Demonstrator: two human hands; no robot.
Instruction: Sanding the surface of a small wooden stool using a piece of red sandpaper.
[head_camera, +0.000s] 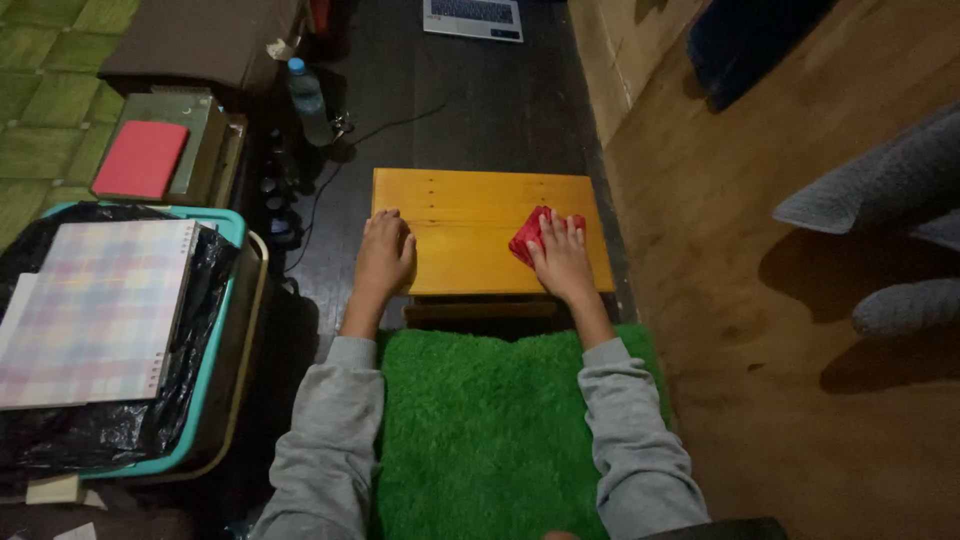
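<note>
A small yellow wooden table (470, 205) stands in front of me on a dark floor. My left hand (384, 252) lies flat at the table's left edge, fingers together, holding nothing. My right hand (561, 261) presses flat on a crumpled red cloth (530, 234) at the table's right side; the cloth shows under and beyond the fingers. Both arms wear grey sleeves.
A green shaggy mat (480, 430) lies below the table. Left stands a teal bin (225, 330) lined with black plastic, a checked pad on it. Beyond it are a red book (140, 160), a water bottle (308, 98) and a laptop (472, 18). A wooden wall runs along the right.
</note>
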